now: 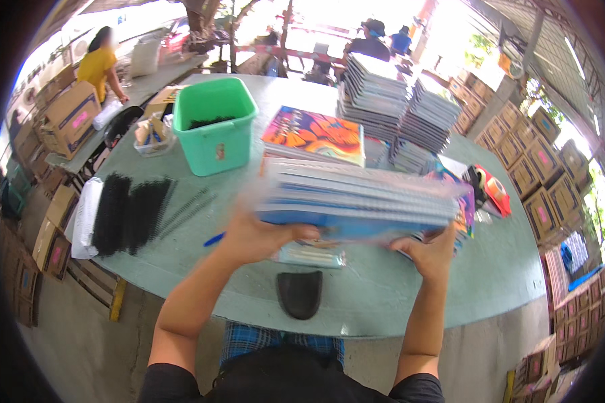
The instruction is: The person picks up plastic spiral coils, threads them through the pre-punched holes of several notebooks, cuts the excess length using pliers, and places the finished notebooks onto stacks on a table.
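Note:
Between both hands I grip a stack of spiral notebooks, lifted above the table and blurred by motion, with blue showing along its lower side. My left hand is closed around its left end, thumb in front. At the right end, my right hand holds it with the thumb at the lower edge; some fingers are hidden behind. Under the stack lies a clear packet. A dark rounded pad rests closer to me. Behind the stack are books with an orange and purple cover.
On the green table stand a mint-green bin, a small plastic tub, black spiral coils, a blue pen, tall notebook stacks and a red tape dispenser. Cardboard boxes line the right. A person in yellow works far left.

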Motion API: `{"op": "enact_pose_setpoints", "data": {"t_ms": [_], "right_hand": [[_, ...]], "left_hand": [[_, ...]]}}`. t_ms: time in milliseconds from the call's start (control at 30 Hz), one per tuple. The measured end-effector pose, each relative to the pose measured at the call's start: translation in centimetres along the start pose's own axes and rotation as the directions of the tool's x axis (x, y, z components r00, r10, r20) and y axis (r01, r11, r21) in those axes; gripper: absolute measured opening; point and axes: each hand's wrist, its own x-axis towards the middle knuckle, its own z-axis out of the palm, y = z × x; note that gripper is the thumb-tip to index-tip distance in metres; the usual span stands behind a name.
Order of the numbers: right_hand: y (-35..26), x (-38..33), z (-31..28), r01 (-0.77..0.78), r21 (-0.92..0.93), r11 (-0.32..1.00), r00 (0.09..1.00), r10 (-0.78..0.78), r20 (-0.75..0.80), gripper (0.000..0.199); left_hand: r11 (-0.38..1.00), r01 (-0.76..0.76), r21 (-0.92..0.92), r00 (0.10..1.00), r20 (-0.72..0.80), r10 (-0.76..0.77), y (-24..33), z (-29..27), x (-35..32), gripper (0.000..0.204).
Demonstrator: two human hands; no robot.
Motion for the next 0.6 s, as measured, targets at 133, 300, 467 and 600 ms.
{"op": "enact_pose_setpoints", "data": {"t_ms": [133, 300, 467, 600], "right_hand": [[2.9, -6.5, -8.0, -0.484, 0.030, 0.874, 0.872, 0.485, -0.060, 0.064], [7.6, -15.5, -11.7, -0.490, 0.218, 0.844, 0.815, 0.532, -0.228, 0.052], [8.3, -17.3, -11.5, -0.704, 0.070, 0.707, 0.689, 0.703, -0.175, 0.041], [8.1, -17.0, -11.5, -0.681, 0.162, 0.714, 0.704, 0.700, -0.125, 0.037]], "left_hand": [[0.965, 0.143, -0.222, 0.970, 0.223, -0.093, -6.3, 8.4, -0.7, 0.044], [0.908, 0.185, -0.377, 0.948, 0.311, -0.064, -11.6, 14.2, -2.8, 0.074], [0.845, -0.484, 0.226, 0.828, 0.430, 0.360, -9.6, 13.6, -1.7, 0.072], [0.612, -0.653, 0.446, 0.722, 0.611, 0.325, -8.2, 12.2, -1.0, 0.052]]}}
